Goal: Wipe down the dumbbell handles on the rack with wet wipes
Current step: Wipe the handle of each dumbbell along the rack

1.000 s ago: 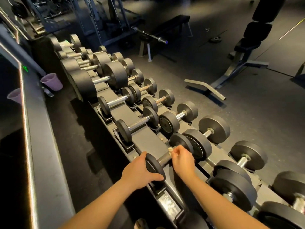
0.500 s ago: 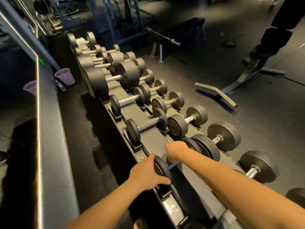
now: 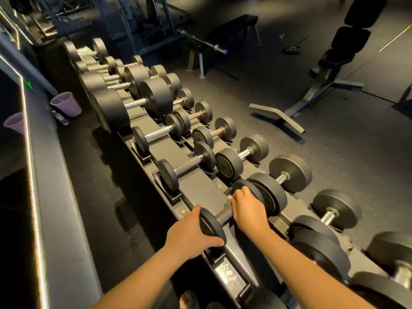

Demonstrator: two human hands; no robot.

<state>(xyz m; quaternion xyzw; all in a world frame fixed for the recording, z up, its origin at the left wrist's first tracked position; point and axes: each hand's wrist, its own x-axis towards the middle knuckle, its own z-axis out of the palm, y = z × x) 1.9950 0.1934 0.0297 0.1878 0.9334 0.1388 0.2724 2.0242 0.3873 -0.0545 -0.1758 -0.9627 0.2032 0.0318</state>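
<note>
A long black rack [image 3: 196, 181] runs from lower right to upper left with several dumbbells in two rows. My left hand [image 3: 191, 233] grips the near black end plate of a small dumbbell [image 3: 213, 226] on the upper row. My right hand [image 3: 248, 211] is closed over the far part of that dumbbell's knurled steel handle [image 3: 224, 216]. A bit of white wet wipe [image 3: 229, 198] shows at the fingertips. Beyond it on the same row rests another small dumbbell [image 3: 187, 165] with a bare handle.
A purple cup [image 3: 66, 104] stands on the dark floor left of the rack, beside a mirrored wall with a grey ledge [image 3: 55, 219]. An adjustable bench [image 3: 330, 70], a flat bench with a barbell [image 3: 207, 44] and a grey bar [image 3: 277, 117] occupy the floor to the right.
My right hand has slid back along the handle toward the far plate after sitting nearer the left plate half a second ago. My left hand keeps its grip on the end plate. The view shifted slightly.
</note>
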